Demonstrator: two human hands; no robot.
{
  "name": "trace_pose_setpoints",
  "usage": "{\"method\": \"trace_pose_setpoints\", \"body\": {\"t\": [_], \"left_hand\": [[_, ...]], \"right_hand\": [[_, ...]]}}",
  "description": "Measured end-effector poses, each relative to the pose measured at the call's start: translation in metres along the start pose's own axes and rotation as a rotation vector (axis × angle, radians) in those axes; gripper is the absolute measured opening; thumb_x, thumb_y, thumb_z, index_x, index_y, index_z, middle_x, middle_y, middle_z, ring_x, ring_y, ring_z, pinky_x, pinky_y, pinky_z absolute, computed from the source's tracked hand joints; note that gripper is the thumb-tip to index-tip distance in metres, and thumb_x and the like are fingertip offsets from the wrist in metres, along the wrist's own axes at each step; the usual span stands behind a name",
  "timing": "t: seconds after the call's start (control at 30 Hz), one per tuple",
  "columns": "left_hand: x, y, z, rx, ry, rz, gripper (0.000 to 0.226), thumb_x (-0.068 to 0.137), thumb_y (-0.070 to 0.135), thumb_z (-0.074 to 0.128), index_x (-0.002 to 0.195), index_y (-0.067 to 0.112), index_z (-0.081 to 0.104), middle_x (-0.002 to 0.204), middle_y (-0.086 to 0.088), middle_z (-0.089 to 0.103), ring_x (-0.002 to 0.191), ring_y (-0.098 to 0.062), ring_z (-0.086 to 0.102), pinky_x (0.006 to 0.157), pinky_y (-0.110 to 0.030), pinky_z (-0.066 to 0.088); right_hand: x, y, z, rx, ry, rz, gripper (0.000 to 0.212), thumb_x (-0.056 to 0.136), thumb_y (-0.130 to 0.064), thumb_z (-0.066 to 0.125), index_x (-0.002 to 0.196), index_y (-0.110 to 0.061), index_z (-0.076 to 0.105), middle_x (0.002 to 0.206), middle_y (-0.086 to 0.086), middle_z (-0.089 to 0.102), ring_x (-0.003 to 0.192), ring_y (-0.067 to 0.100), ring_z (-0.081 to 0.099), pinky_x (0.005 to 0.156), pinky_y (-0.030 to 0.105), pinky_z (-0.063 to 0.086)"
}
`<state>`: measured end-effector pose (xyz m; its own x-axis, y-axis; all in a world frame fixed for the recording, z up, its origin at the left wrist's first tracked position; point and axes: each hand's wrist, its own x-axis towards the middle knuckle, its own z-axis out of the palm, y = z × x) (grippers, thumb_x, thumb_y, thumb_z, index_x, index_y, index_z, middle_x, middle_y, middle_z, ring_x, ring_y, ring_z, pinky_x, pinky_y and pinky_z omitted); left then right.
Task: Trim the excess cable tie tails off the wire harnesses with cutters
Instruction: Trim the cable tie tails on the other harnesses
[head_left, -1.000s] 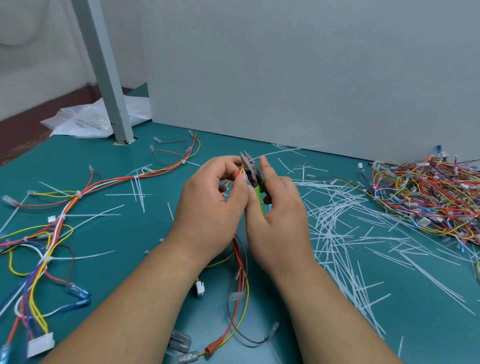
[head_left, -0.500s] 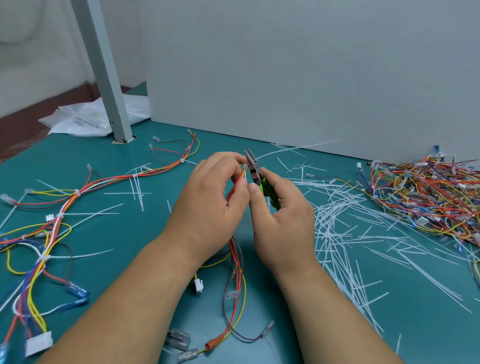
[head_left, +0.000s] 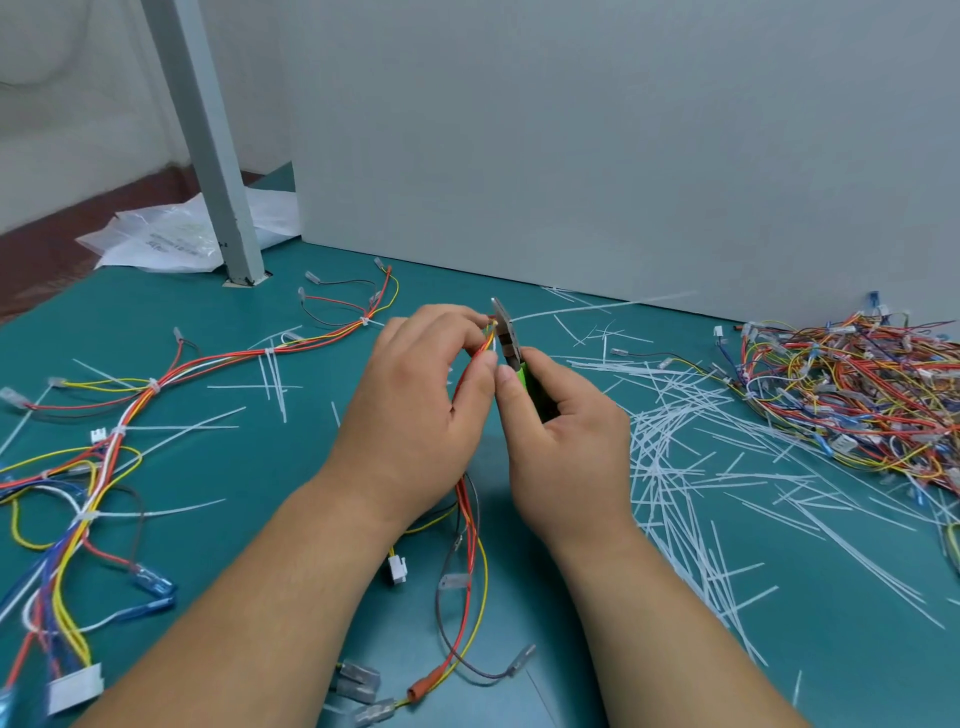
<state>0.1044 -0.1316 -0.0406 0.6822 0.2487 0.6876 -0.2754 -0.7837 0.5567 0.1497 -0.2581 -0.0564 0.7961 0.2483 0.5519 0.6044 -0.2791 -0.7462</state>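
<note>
My left hand (head_left: 415, 415) pinches a small wire harness (head_left: 470, 530) of red, orange and yellow wires near its top end; the rest hangs down to the green mat. My right hand (head_left: 566, 441) grips green-handled cutters (head_left: 511, 348), whose metal jaws sit right at the pinched spot beside my left fingertips. A long white cable tie tail (head_left: 602, 306) stretches from the jaws toward the right. I cannot tell whether the jaws are closed on it.
A long harness (head_left: 124, 415) with white ties lies across the left of the mat. A heap of harnesses (head_left: 857, 395) sits at the right. Cut white tails (head_left: 691, 467) are strewn between. A grey post (head_left: 208, 145), a plastic bag (head_left: 166, 239) and a grey wall panel (head_left: 623, 156) stand behind.
My right hand's fingers have curled round the cutter handles, and the jaws have moved up against the harness at my left fingertips. Both hands have risen slightly.
</note>
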Motion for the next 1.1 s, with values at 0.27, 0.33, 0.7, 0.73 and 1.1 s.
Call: {"method": "trace_pose_setpoints", "body": {"t": [0.27, 0.33, 0.7, 0.73, 1.1], "left_hand": [[-0.008, 0.008, 0.009, -0.196, 0.074, -0.163, 0.004, 0.093, 0.037, 0.062, 0.095, 0.035, 0.064, 0.078, 0.015, 0.067, 0.073, -0.010, 0.062, 0.064, -0.019, 0.048], [-0.009, 0.010, 0.011, -0.237, 0.100, -0.182, 0.013, 0.092, 0.037, 0.064, 0.105, 0.041, 0.064, 0.074, 0.010, 0.066, 0.066, -0.015, 0.060, 0.060, -0.029, 0.049], [-0.011, 0.008, 0.019, -0.307, 0.108, -0.206, 0.013, 0.095, 0.039, 0.060, 0.103, 0.049, 0.064, 0.074, 0.004, 0.068, 0.067, -0.018, 0.060, 0.063, -0.035, 0.050], [-0.011, 0.008, 0.019, -0.308, 0.108, -0.208, 0.014, 0.095, 0.039, 0.060, 0.103, 0.050, 0.064, 0.075, 0.003, 0.069, 0.068, -0.019, 0.061, 0.064, -0.036, 0.050], [-0.011, 0.007, 0.019, -0.313, 0.108, -0.203, 0.019, 0.095, 0.037, 0.062, 0.105, 0.053, 0.063, 0.076, 0.007, 0.069, 0.065, -0.010, 0.059, 0.060, -0.021, 0.050]], "right_hand": [[-0.001, 0.002, 0.003, 0.274, -0.013, 0.131, 0.023, 0.099, -0.033, 0.059, 0.097, -0.016, 0.074, 0.089, 0.020, 0.069, 0.085, 0.040, 0.063, 0.079, 0.058, 0.055], [0.000, 0.002, 0.003, 0.249, 0.006, 0.134, 0.023, 0.098, -0.035, 0.059, 0.096, -0.017, 0.075, 0.086, 0.017, 0.069, 0.082, 0.036, 0.062, 0.076, 0.053, 0.054], [0.001, 0.001, 0.002, 0.262, -0.002, 0.151, 0.026, 0.098, -0.035, 0.059, 0.090, -0.014, 0.072, 0.074, 0.019, 0.058, 0.069, 0.032, 0.047, 0.058, 0.040, 0.041], [0.001, 0.001, 0.002, 0.264, -0.005, 0.153, 0.026, 0.098, -0.034, 0.060, 0.089, -0.012, 0.072, 0.073, 0.019, 0.056, 0.067, 0.031, 0.044, 0.057, 0.037, 0.038], [0.002, 0.003, 0.006, 0.322, -0.006, 0.162, 0.023, 0.099, -0.030, 0.060, 0.088, -0.014, 0.073, 0.076, 0.021, 0.059, 0.068, 0.032, 0.049, 0.060, 0.042, 0.045]]}}
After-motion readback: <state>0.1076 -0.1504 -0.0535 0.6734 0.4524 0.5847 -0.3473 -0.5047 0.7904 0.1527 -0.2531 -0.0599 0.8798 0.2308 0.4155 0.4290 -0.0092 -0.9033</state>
